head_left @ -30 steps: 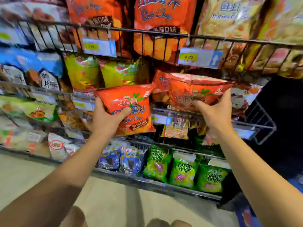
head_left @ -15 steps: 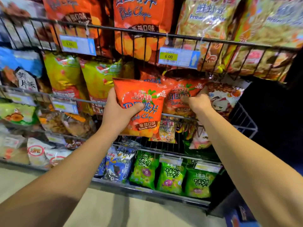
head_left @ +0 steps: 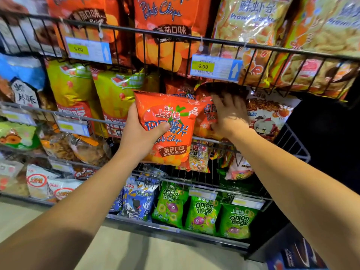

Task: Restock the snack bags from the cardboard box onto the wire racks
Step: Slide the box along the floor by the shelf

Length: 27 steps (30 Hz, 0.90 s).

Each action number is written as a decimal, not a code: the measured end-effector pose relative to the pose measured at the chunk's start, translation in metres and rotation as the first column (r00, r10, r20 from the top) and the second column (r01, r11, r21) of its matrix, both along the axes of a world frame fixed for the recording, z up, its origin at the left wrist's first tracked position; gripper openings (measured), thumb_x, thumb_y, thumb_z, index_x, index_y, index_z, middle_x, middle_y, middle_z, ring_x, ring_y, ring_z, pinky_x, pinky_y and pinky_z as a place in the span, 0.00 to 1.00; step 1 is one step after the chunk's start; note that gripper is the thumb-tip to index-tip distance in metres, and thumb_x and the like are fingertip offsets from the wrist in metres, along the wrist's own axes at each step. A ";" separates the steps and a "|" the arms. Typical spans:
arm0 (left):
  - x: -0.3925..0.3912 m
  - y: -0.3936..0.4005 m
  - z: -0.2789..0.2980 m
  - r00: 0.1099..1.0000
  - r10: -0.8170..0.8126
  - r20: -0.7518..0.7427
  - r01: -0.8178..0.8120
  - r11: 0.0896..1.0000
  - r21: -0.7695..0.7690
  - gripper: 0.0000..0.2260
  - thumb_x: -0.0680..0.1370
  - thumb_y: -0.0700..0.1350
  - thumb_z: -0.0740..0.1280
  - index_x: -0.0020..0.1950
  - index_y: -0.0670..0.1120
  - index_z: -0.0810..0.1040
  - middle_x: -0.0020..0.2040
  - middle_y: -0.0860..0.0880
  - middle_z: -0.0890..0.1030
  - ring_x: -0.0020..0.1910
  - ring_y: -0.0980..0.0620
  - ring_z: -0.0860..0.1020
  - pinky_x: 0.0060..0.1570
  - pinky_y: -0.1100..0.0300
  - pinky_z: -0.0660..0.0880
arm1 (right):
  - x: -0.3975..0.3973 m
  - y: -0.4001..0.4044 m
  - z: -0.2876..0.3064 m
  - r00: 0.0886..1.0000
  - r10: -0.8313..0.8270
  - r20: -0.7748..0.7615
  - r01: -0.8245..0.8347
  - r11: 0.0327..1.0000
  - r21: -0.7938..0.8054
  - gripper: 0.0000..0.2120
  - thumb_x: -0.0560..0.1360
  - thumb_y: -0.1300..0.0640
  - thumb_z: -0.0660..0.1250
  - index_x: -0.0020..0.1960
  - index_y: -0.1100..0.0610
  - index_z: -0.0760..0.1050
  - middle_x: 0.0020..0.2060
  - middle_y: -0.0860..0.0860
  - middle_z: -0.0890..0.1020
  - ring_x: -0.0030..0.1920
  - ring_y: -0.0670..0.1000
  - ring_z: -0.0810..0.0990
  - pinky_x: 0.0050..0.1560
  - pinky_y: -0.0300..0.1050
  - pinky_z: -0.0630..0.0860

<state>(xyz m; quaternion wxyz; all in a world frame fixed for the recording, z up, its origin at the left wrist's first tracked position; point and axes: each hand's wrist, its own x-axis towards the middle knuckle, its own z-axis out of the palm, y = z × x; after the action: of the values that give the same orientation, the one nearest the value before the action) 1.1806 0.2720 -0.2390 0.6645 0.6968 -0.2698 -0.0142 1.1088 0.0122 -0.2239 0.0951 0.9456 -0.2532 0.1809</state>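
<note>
My left hand (head_left: 140, 137) grips an orange tomato potato chip bag (head_left: 171, 121) upright, in front of the middle wire rack (head_left: 292, 145). My right hand (head_left: 229, 115) lies flat, fingers spread, against a second orange chip bag (head_left: 204, 114) that stands inside that rack, just under the upper rack's rail. The held bag overlaps the left edge of the racked one. The cardboard box is out of sight.
The upper rack (head_left: 175, 36) holds large orange chip and prawn cracker bags, with price tags (head_left: 215, 68) hanging from its rail. Yellow-green bags (head_left: 116, 94) fill the left of the middle rack. Green onion ring bags (head_left: 202, 213) and blue bags (head_left: 140, 201) sit in the lower rack.
My right hand pushed its orange bag into the middle rack and now presses it flat. My left hand brought its bag up and right, close to the rack. The camera moved nearer.
</note>
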 end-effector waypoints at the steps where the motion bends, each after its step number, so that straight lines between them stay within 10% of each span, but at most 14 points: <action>1: 0.001 0.000 0.000 1.000 -0.005 -0.002 0.005 1.000 -0.003 0.32 0.73 0.45 0.77 0.73 0.52 0.66 0.58 0.58 0.79 0.53 0.64 0.79 0.49 0.64 0.77 | 0.000 0.000 0.001 0.997 -0.021 -0.074 0.022 1.000 0.020 0.52 0.70 0.43 0.76 0.81 0.44 0.44 0.80 0.55 0.52 0.78 0.63 0.52 0.79 0.59 0.48; 4: 0.002 0.000 0.000 1.000 -0.017 -0.005 0.017 1.000 -0.008 0.32 0.73 0.45 0.77 0.73 0.53 0.66 0.57 0.59 0.79 0.51 0.66 0.80 0.47 0.66 0.76 | 0.000 0.000 0.000 0.985 -0.064 -0.161 0.066 0.998 0.006 0.56 0.70 0.39 0.75 0.81 0.41 0.36 0.81 0.55 0.47 0.80 0.63 0.47 0.79 0.60 0.45; 10: 0.005 0.001 -0.002 1.000 -0.021 0.000 0.021 1.000 -0.011 0.32 0.72 0.46 0.77 0.72 0.53 0.66 0.58 0.58 0.79 0.50 0.67 0.80 0.48 0.64 0.76 | 0.001 0.001 -0.001 0.998 -0.043 0.043 0.052 0.971 -0.233 0.44 0.73 0.52 0.74 0.82 0.48 0.52 0.75 0.59 0.62 0.74 0.66 0.60 0.77 0.63 0.51; 22: 0.004 0.004 -0.005 0.999 -0.028 -0.038 0.027 0.999 -0.039 0.34 0.70 0.48 0.79 0.72 0.54 0.67 0.60 0.55 0.80 0.56 0.57 0.81 0.55 0.53 0.79 | 0.008 0.001 0.006 0.987 -0.146 -0.071 0.145 0.989 -0.018 0.56 0.64 0.35 0.77 0.80 0.46 0.47 0.79 0.56 0.50 0.78 0.65 0.49 0.79 0.62 0.44; 27: -0.003 0.007 -0.001 0.998 -0.012 -0.062 0.009 0.999 -0.052 0.32 0.71 0.46 0.78 0.71 0.54 0.67 0.58 0.57 0.80 0.53 0.61 0.80 0.47 0.63 0.78 | -0.001 0.007 0.012 0.994 -0.097 -0.041 0.100 0.993 0.065 0.52 0.67 0.40 0.76 0.80 0.46 0.48 0.79 0.56 0.52 0.77 0.65 0.51 0.79 0.61 0.47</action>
<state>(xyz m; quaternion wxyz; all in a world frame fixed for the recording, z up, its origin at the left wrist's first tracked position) 1.1775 0.2789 -0.2395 0.6902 0.6772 -0.2529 -0.0327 1.1075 0.0190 -0.2120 0.0768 0.9378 -0.3037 0.1498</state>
